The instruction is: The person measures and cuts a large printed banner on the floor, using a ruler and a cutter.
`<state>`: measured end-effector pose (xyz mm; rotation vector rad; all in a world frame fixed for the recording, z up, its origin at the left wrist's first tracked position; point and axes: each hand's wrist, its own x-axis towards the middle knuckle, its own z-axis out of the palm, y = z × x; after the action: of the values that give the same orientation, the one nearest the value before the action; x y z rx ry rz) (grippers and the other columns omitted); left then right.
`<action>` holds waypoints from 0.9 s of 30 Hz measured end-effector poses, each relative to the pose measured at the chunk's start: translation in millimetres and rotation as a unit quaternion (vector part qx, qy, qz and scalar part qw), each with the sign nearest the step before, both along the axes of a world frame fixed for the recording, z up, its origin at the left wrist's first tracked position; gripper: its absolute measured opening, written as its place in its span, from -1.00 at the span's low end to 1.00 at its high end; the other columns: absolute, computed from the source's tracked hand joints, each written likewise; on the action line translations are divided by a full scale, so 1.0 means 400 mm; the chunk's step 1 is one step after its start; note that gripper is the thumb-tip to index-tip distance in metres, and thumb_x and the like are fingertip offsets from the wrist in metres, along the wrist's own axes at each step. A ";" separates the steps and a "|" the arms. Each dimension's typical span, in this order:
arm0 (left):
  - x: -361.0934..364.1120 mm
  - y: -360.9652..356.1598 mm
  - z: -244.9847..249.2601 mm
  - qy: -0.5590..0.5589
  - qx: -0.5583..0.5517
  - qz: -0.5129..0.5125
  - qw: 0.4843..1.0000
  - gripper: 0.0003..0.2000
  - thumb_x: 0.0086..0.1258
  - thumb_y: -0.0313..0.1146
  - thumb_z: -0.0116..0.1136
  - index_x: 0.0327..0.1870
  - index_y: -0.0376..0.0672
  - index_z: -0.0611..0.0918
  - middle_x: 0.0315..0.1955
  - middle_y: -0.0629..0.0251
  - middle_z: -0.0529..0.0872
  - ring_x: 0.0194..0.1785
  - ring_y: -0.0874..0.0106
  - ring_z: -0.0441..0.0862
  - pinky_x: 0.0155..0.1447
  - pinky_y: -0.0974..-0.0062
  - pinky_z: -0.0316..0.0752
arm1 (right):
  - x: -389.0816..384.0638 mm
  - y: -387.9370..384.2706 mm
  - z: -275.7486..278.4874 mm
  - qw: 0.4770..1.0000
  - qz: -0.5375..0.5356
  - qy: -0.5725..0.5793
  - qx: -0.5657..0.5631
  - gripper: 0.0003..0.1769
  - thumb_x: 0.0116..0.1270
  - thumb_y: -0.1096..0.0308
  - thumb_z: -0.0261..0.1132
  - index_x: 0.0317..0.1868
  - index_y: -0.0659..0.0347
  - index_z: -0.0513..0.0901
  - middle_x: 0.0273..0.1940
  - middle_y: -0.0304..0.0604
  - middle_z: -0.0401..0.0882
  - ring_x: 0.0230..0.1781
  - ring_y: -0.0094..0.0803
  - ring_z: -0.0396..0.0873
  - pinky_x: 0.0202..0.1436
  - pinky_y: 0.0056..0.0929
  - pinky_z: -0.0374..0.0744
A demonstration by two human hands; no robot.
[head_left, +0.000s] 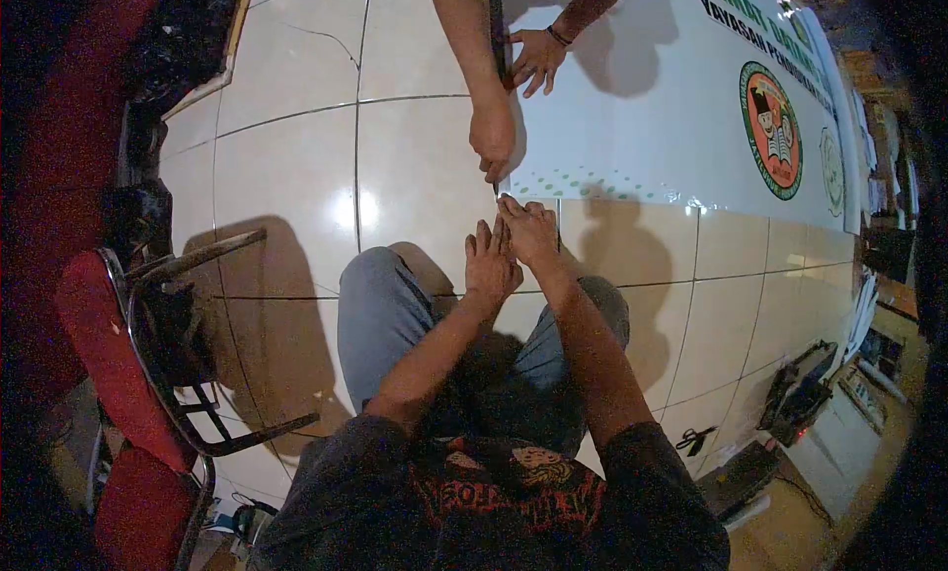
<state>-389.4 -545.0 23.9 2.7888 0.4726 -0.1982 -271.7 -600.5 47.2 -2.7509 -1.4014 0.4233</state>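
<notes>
A white printed banner (632, 137) with green lettering lies on the tiled floor. My right hand (531, 232) is at its near left corner, fingers bent and closed on the edge there. Beside it, my left hand (491, 267) rests low over the tiles with fingers stretched forward, close to the right hand. Opposite me, another person's hand (493, 135) grips a thin, cutter-like tool (497, 188) at the same corner. That person's other hand (537, 62) presses flat on the banner beside a long dark straight bar (498, 28) along its left edge.
A red chair (128, 364) with metal legs stands at my left. Black scissors (696, 440) lie on the floor at lower right, near a dark box-like device (798, 391). Dark plastic bags (188, 43) are at upper left.
</notes>
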 end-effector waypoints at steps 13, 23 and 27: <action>0.051 0.022 0.049 -0.019 -0.011 0.014 1.000 -0.21 0.13 -0.03 0.25 0.36 -0.38 0.41 0.25 0.05 0.44 0.22 0.04 0.39 0.19 0.06 0.40 | 0.017 -0.074 -0.118 0.987 -0.027 0.080 0.139 -0.43 0.29 0.50 0.09 0.34 0.11 0.55 0.38 -0.25 0.49 0.13 -0.09 0.54 0.24 -0.21 0.48; 0.068 0.022 0.071 -0.012 0.005 0.005 1.000 -0.22 0.12 -0.10 0.21 0.34 -0.44 0.39 0.21 0.08 0.43 0.19 0.08 0.37 0.15 0.09 0.39 | 0.062 -0.168 -0.124 0.749 -0.459 -0.088 0.469 -0.45 0.29 0.59 0.01 0.31 0.29 0.51 0.31 0.11 0.52 0.32 0.09 0.45 0.41 -0.11 0.37; 0.061 0.027 0.088 0.003 0.013 -0.006 1.000 -0.24 0.13 -0.09 0.23 0.35 -0.39 0.40 0.21 0.16 0.41 0.19 0.14 0.35 0.15 0.14 0.36 | 0.036 -0.064 -0.033 0.950 -0.195 0.083 0.230 -0.48 0.16 0.64 0.14 0.15 0.19 0.67 0.22 -0.08 0.62 0.20 -0.06 0.52 0.30 -0.11 0.45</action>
<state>-365.1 -534.4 59.2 2.8184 0.4644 -0.2049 -257.2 -626.2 34.0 -2.4455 -0.7654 0.2594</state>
